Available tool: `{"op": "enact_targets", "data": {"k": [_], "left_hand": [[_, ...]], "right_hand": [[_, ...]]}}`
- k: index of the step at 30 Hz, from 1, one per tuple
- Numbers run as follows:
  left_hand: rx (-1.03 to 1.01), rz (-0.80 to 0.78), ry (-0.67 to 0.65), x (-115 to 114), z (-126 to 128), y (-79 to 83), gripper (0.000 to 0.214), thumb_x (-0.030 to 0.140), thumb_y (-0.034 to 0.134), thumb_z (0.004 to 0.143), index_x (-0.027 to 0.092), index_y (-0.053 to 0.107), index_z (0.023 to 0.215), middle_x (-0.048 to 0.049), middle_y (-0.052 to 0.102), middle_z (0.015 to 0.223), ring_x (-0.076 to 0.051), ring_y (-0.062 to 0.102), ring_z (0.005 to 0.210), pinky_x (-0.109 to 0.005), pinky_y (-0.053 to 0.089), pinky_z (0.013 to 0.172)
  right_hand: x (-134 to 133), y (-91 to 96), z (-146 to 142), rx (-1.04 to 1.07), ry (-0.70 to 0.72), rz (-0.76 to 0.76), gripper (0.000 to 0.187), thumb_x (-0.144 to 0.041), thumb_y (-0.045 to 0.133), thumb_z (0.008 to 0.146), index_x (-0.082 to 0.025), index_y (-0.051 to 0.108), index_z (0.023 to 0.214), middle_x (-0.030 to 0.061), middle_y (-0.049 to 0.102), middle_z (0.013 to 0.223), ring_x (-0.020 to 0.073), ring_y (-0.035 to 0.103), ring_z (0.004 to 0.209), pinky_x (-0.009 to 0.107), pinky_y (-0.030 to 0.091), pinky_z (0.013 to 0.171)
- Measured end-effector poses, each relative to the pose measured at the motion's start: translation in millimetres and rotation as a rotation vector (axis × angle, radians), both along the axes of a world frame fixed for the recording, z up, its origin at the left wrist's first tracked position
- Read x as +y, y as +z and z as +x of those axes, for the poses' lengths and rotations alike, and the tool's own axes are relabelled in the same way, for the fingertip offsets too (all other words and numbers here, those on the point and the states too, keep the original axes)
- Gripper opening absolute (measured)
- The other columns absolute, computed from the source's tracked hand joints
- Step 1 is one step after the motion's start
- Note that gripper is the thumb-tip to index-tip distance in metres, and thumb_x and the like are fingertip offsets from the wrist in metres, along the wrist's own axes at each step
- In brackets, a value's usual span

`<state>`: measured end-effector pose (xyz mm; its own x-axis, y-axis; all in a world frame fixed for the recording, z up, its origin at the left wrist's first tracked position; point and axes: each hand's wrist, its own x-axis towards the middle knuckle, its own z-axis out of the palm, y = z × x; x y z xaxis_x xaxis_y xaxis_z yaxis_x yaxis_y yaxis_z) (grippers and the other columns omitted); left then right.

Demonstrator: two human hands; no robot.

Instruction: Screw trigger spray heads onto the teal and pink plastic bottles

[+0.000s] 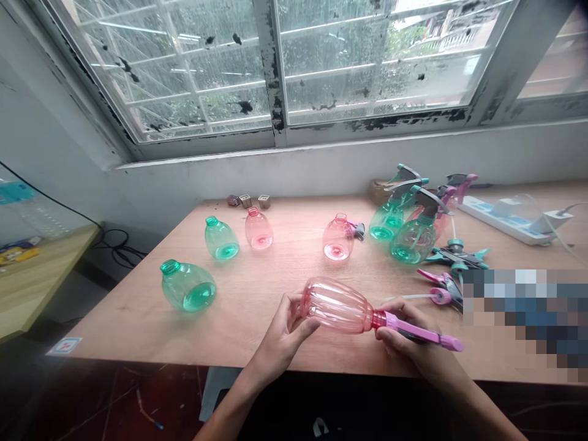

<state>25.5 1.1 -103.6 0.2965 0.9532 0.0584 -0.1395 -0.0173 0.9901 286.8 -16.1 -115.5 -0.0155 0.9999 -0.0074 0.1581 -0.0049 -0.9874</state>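
Note:
A clear pink spray bottle [337,304] lies sideways in the air above the table's front part, its base to the left. My left hand [290,327] grips it round the base end. At its neck, my right hand [408,331] is closed round the pink and grey trigger sprayer [420,331], which sits at the bottle's mouth; whether it is fully screwed on I cannot tell. Beyond the hands stands an open pink bottle [337,239] with a trigger head [356,231] beside it. Loose trigger heads, one pink [441,296] and some teal [459,257], lie to the right.
Open green bottles [188,286] [221,239] and another pink bottle [259,229] stand on the left. Several bottles with sprayers [416,236] stand at the back right, near a white power strip [505,220]. Small blocks [245,201] lie by the wall. A blurred patch [528,318] covers the right.

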Motion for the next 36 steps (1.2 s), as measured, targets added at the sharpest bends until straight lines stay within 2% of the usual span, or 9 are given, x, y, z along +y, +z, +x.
{"op": "enact_targets", "data": {"k": [2, 8, 12, 16, 21, 26, 32, 36], "left_hand": [[-0.003, -0.002, -0.001, 0, 0, -0.4, 0.026, 0.031, 0.074, 0.094, 0.023, 0.062, 0.116, -0.011, 0.059, 0.148, -0.032, 0.048, 0.145, -0.05, 0.038, 0.121], [0.002, 0.0, -0.022, 3, 1, -6.6, 0.041, 0.026, 0.075, 0.093, 0.026, 0.058, 0.13, -0.0094, 0.061, 0.146, -0.029, 0.059, 0.134, -0.049, 0.04, 0.12], [0.0, -0.002, -0.028, 1, 1, -4.6, 0.046, 0.025, 0.078, 0.091, 0.027, 0.056, 0.132, -0.009, 0.057, 0.151, -0.03, 0.052, 0.142, -0.048, 0.037, 0.122], [-0.035, -0.009, -0.035, -1, 2, -0.9, 0.038, 0.027, 0.074, 0.095, 0.024, 0.057, 0.129, -0.0114, 0.052, 0.156, -0.032, 0.044, 0.148, -0.05, 0.036, 0.124], [0.012, 0.016, -0.005, 2, 2, -4.2, 0.043, 0.025, 0.078, 0.091, 0.026, 0.059, 0.13, -0.0089, 0.053, 0.155, -0.031, 0.04, 0.151, -0.048, 0.03, 0.127], [0.032, 0.011, -0.011, 2, 1, -4.6, 0.054, 0.026, 0.08, 0.089, 0.028, 0.055, 0.137, -0.0091, 0.052, 0.156, -0.032, 0.046, 0.147, -0.049, 0.033, 0.125], [0.037, -0.008, -0.006, -2, 0, 4.9, 0.027, 0.034, 0.07, 0.097, 0.022, 0.059, 0.118, -0.0121, 0.055, 0.153, -0.032, 0.046, 0.146, -0.05, 0.036, 0.123], [0.038, 0.0, -0.018, 0, 1, 1.4, 0.032, 0.032, 0.073, 0.095, 0.023, 0.059, 0.122, -0.0109, 0.058, 0.149, -0.031, 0.052, 0.141, -0.048, 0.039, 0.12]], "right_hand": [[0, 0.4, 0, -0.006, -0.005, 0.005, 0.02, -0.039, 0.076, 0.079, -0.024, 0.067, 0.088, -0.005, 0.061, 0.053, 0.0175, 0.055, 0.052, 0.029, 0.04, 0.052], [0, 1.5, -1, 0.046, -0.012, -0.017, 0.017, -0.035, 0.076, 0.078, -0.023, 0.065, 0.083, -0.0056, 0.061, 0.054, 0.0163, 0.056, 0.051, 0.027, 0.041, 0.053], [0, -1.6, -1, 0.051, -0.004, 0.0, 0.019, -0.036, 0.077, 0.078, -0.023, 0.066, 0.086, -0.0057, 0.06, 0.053, 0.0159, 0.055, 0.051, 0.027, 0.039, 0.051], [1, -4.2, 1, 0.01, 0.017, -0.016, 0.02, -0.04, 0.076, 0.081, -0.024, 0.066, 0.089, -0.0057, 0.06, 0.052, 0.0148, 0.05, 0.046, 0.026, 0.033, 0.046], [0, 0.2, 0, 0.035, 0.01, -0.016, 0.021, -0.04, 0.076, 0.08, -0.023, 0.065, 0.086, -0.0051, 0.06, 0.054, 0.0164, 0.055, 0.05, 0.028, 0.039, 0.05], [0, -0.1, -1, 0.05, 0.015, -0.02, 0.021, -0.039, 0.077, 0.08, -0.023, 0.065, 0.088, -0.0058, 0.059, 0.054, 0.0167, 0.055, 0.051, 0.028, 0.039, 0.051], [1, -5.8, 2, -0.002, 0.016, 0.019, 0.022, -0.04, 0.077, 0.081, -0.024, 0.066, 0.091, -0.006, 0.061, 0.054, 0.0168, 0.054, 0.051, 0.028, 0.036, 0.052], [1, -1.9, 0, 0.049, 0.012, -0.016, 0.018, -0.037, 0.076, 0.081, -0.024, 0.066, 0.088, -0.0061, 0.06, 0.053, 0.0165, 0.054, 0.051, 0.028, 0.037, 0.052]]}}
